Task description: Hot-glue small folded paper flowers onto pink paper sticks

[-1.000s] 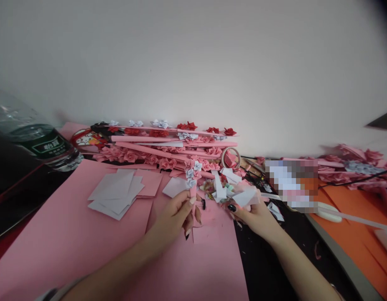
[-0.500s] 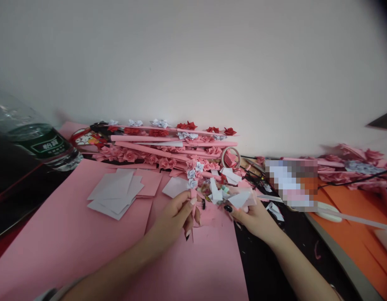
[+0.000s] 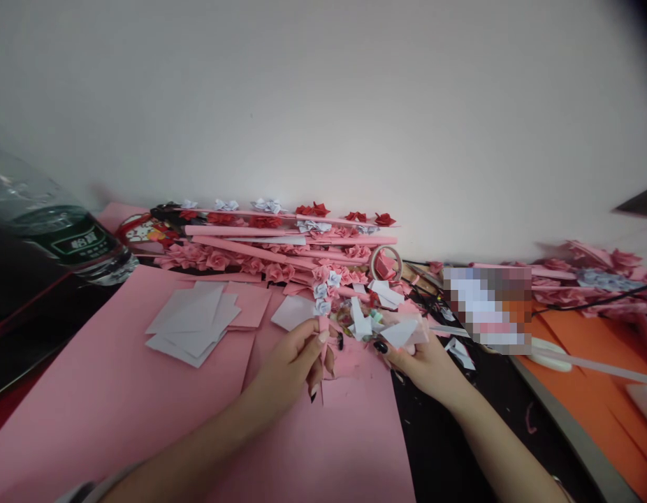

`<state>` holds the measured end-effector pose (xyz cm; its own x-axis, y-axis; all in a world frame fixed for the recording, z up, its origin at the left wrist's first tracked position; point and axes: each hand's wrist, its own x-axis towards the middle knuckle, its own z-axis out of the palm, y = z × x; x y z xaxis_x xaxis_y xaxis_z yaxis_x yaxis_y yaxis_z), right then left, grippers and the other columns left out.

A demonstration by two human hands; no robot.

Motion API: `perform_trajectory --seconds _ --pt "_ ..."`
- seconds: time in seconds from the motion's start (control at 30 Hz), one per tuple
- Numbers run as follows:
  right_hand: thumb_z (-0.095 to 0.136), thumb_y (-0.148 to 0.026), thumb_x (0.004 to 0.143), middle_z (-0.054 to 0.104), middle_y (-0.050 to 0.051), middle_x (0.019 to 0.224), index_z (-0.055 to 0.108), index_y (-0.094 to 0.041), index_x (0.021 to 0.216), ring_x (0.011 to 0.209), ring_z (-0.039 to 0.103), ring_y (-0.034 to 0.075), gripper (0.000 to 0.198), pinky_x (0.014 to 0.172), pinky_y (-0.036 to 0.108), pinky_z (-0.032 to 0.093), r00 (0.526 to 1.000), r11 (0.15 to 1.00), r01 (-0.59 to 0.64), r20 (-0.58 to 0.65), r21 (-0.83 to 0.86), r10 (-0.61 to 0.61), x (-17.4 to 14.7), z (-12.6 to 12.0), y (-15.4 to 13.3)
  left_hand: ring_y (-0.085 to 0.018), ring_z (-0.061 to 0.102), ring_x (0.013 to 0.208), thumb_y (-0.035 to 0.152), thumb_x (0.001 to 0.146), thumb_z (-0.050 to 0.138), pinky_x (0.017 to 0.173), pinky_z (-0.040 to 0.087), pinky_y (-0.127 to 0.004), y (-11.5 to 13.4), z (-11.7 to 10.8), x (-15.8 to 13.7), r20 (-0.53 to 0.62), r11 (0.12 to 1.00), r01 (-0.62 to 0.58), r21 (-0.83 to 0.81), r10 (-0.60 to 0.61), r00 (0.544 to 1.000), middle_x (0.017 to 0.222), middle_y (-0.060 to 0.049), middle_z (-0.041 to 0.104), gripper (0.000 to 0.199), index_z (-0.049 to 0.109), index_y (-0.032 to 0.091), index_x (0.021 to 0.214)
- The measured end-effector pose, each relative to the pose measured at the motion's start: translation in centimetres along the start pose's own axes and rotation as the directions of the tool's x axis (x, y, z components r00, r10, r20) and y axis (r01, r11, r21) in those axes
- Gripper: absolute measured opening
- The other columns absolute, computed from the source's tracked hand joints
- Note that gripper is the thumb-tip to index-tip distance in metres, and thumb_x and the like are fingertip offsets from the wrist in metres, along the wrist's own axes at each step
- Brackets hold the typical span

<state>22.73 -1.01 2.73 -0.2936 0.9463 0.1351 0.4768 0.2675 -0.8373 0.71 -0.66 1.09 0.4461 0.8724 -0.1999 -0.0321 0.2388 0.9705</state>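
My left hand (image 3: 297, 353) is closed around the lower end of a narrow pink paper stem (image 3: 323, 323). Small white paper flowers (image 3: 322, 290) and pink ones run up the stem above my fingers. To its right, my right hand (image 3: 420, 360) is closed, thumb toward the stem. White folded paper (image 3: 400, 333) lies against its fingers and hides what they grip. Just beyond the thumb are another folded white piece (image 3: 360, 321) and a small pale green bit (image 3: 376, 318). Pink sheets (image 3: 355, 426) lie beneath my left hand.
Finished-looking pink paper rods with flowers (image 3: 240, 234) lie along the wall. White paper squares (image 3: 187, 318) sit at left, near a water bottle (image 3: 72, 237). A tape roll (image 3: 386, 264) stands behind my hands. Orange sheets (image 3: 590, 363) and a long whitish strip (image 3: 606, 368) are at right.
Almost nothing differs. The flowered stem and both hands keep practically the same position and grip.
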Motion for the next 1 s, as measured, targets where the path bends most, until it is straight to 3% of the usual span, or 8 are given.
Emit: perform_trajectory --seconds 0.13,0.73,1.0 --pt "0.051 -0.033 0.089 0.061 0.001 0.077 0.062 -0.019 0.095 0.062 0.051 0.013 0.019 0.056 0.024 0.043 0.999 1.000 0.007 0.031 -0.006 -0.007 0.21 -0.04 -0.30 -0.002 0.039 0.037 0.036 0.094 0.037 0.046 0.033 -0.019 -0.06 -0.03 -0.01 0.002 1.000 -0.002 0.008 0.002 1.000 0.068 0.004 0.058 0.026 0.042 0.019 0.075" --pt "0.053 -0.026 0.086 0.048 -0.002 0.068 0.055 -0.019 0.083 0.060 0.039 0.012 0.008 0.055 0.022 0.033 0.993 0.996 -0.076 0.098 0.039 0.072 0.30 -0.09 -0.17 -0.002 0.040 0.037 0.036 0.094 0.037 0.044 0.032 -0.018 -0.03 -0.06 0.02 -0.011 1.000 0.002 0.013 -0.002 1.000 0.068 0.005 0.058 0.026 0.041 0.019 0.075" --pt "0.052 -0.030 0.087 0.059 0.001 0.079 0.059 -0.019 0.090 0.069 0.051 0.015 0.013 0.062 0.024 0.041 0.994 0.998 -0.068 0.085 -0.012 0.069 0.21 -0.25 -0.25 -0.002 0.039 0.037 0.035 0.094 0.036 0.044 0.033 -0.018 -0.26 -0.08 0.12 -0.011 1.000 -0.004 0.023 0.004 1.000 0.067 0.005 0.057 0.027 0.041 0.018 0.074"
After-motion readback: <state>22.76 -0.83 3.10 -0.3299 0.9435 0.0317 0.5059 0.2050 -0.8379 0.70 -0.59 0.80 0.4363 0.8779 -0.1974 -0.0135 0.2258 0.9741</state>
